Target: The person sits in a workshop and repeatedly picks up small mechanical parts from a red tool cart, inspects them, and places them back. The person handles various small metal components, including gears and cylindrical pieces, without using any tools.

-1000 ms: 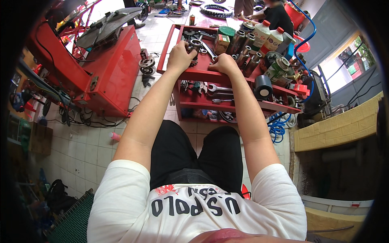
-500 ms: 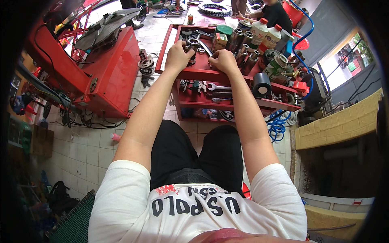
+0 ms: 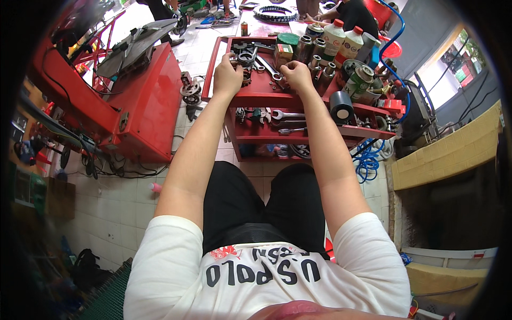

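Observation:
My left hand [image 3: 228, 76] is closed on a ring-shaped metal part [image 3: 246, 57] with a round opening, above the left end of the red tool cart's top tray [image 3: 261, 96]. To its right, my right hand [image 3: 297, 76] has thumb and fingertips pinched together over the tray; anything between them is too small to make out. A silver wrench [image 3: 268, 66] lies slantwise between the two hands. Small metal pieces [image 3: 275, 84] rest on the tray by my right fingertips. A toothed round part [image 3: 246, 79] shows just beneath the ring-shaped part.
Sockets [image 3: 314, 66], white bottles with red caps [image 3: 349, 45] and a spray can [image 3: 360, 80] crowd the cart's right side. More wrenches [image 3: 288, 114] lie on the shelf below. A red machine [image 3: 141, 96] stands left; a blue hose [image 3: 401, 32] hangs right. Another person [image 3: 352, 16] is beyond.
My left hand has tipped the ring-shaped part and shifted slightly left. My right hand has moved slightly right, with its fingers raised, and more of the wrench and small pieces now shows.

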`<state>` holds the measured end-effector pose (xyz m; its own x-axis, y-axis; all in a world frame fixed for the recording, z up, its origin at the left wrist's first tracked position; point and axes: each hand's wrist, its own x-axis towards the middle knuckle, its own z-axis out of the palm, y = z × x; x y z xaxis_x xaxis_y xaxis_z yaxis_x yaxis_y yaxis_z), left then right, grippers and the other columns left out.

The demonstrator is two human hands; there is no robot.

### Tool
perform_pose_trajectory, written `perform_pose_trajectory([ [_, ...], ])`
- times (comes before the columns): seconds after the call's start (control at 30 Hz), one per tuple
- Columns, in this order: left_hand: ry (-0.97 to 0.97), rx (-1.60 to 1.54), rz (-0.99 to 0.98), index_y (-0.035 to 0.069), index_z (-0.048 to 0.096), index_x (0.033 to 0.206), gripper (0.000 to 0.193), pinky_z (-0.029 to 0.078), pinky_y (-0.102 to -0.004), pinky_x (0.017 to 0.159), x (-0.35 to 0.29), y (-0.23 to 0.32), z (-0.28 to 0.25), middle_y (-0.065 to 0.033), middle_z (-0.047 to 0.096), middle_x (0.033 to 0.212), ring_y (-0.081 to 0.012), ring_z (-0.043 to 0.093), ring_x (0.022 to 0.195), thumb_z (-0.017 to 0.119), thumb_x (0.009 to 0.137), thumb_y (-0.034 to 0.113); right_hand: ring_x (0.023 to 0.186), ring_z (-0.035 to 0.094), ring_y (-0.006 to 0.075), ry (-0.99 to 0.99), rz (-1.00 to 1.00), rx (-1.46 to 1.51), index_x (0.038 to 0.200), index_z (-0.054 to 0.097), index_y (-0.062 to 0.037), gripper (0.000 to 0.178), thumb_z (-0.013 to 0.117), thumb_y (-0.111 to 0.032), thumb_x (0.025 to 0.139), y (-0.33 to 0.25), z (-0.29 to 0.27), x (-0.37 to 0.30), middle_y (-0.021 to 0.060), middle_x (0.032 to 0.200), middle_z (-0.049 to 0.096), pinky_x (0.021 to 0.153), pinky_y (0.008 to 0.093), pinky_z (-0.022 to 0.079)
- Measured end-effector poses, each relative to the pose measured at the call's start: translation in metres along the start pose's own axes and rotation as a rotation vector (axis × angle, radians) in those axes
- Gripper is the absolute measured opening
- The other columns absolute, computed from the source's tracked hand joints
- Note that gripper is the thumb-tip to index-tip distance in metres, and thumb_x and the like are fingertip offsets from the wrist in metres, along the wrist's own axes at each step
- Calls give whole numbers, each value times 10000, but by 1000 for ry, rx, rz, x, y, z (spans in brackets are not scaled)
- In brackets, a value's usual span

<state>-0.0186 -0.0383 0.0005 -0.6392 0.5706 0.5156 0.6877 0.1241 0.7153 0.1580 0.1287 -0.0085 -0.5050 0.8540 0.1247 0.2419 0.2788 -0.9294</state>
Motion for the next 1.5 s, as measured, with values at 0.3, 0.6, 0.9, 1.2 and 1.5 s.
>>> perform_pose_trajectory([
  [0.3, -7, -67, 19, 7, 638, 1315, 385, 582, -452, 937, 1, -3, 1, -213, 787, 1074, -355, 764, 1029, 653, 949, 126, 842, 789, 233, -80, -124, -148, 1216, 722, 47, 363, 752, -216, 968, 24, 7, 19, 187, 992, 799, 801, 381, 606],
  [0.6, 52, -139, -51, 17, 756, 1112, 250, 582, -431, 847, 12, -13, 8, -180, 782, 969, -317, 760, 901, 688, 986, 220, 1132, 707, 431, 15, -322, -419, 1225, 682, 44, 401, 647, -239, 943, 24, 7, 19, 282, 1169, 738, 1002, 479, 549],
  [0.9, 57, -163, -59, 18, 751, 1159, 234, 571, -358, 841, 9, -17, -2, -110, 788, 1009, -208, 740, 909, 711, 993, 178, 1028, 770, 322, -236, -79, -797, 1046, 835, -121, 433, 819, -428, 742, -15, 6, -11, 148, 1068, 806, 940, 438, 598],
  [1.2, 66, -237, -12, 9, 702, 1198, 257, 567, -354, 907, 9, -24, -1, -127, 765, 1130, -225, 738, 1010, 719, 964, 111, 1015, 772, 324, -278, -88, -775, 1063, 833, -100, 441, 832, -392, 733, -9, 9, -5, 154, 1047, 807, 941, 438, 599],
  [1.5, 123, -188, -137, 3, 719, 1146, 240, 589, -422, 867, 9, -13, -5, -185, 772, 1061, -312, 754, 964, 664, 972, 158, 1005, 773, 328, -209, -142, -712, 1059, 829, -94, 399, 819, -350, 753, -8, 8, -9, 159, 1038, 806, 937, 444, 602],
])
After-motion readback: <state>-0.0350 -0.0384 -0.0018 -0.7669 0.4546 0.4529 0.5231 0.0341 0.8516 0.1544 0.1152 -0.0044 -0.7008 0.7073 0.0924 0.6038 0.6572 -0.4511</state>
